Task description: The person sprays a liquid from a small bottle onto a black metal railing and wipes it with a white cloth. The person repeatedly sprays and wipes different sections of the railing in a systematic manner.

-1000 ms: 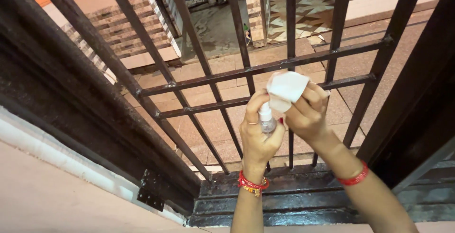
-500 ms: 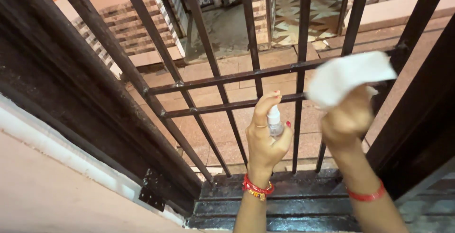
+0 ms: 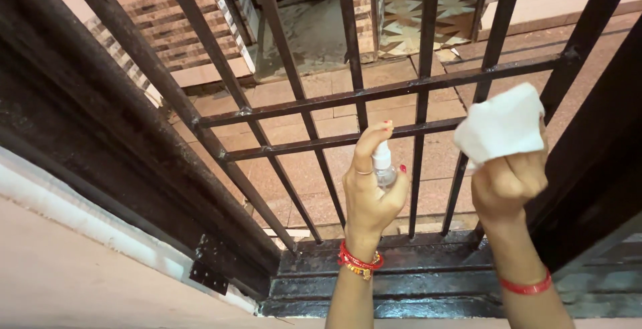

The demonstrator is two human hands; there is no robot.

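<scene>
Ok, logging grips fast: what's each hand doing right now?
Left hand: closed around a small spray bottle, forefinger on top.
Right hand: closed, holding a white cloth.

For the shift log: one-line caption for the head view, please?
Left hand grips a small spray bottle, right hand holds a white cloth, before a dark metal window grille.
</scene>
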